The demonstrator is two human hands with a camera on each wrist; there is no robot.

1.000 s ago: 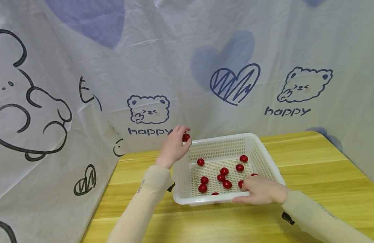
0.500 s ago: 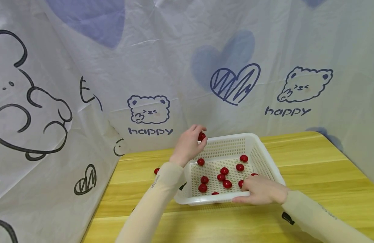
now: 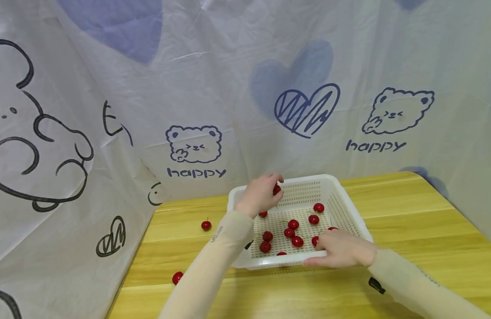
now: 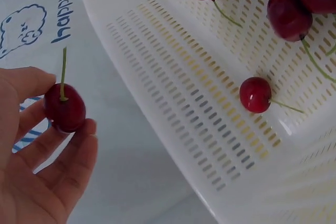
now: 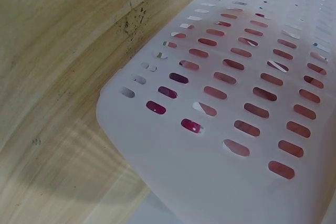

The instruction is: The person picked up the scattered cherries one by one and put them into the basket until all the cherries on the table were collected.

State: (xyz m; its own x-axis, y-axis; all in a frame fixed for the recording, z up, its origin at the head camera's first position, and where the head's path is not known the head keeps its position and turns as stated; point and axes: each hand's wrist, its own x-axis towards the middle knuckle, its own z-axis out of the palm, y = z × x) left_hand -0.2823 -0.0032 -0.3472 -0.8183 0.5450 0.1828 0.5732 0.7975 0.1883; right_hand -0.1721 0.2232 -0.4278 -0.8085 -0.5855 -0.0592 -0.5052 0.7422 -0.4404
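My left hand (image 3: 263, 195) is over the back left of a white slotted plastic basket (image 3: 281, 260). It pinches a dark red cherry (image 4: 71, 113) between thumb and fingertips, the green stem pointing up in the left wrist view. My right hand (image 3: 345, 250) grips the basket's near right rim, thumb along the outside and fingers over the inside. Through the slots in the right wrist view, those fingers show behind the basket wall (image 5: 157, 150). Several cherries lie scattered on the basket floor, one cherry (image 4: 255, 95) near its side wall.
On the yellow wood-grain table (image 3: 409, 212), left of the basket, lie a cherry (image 3: 206, 225) with its stem up and another cherry (image 3: 177, 278) beside my left sleeve. A printed cloth (image 3: 245, 88) hangs behind and to the left.
My left hand has moved right with its cherry, from the basket's left back corner to over the inside. Two table cherries have come into sight behind the arm. The right hand stays put.
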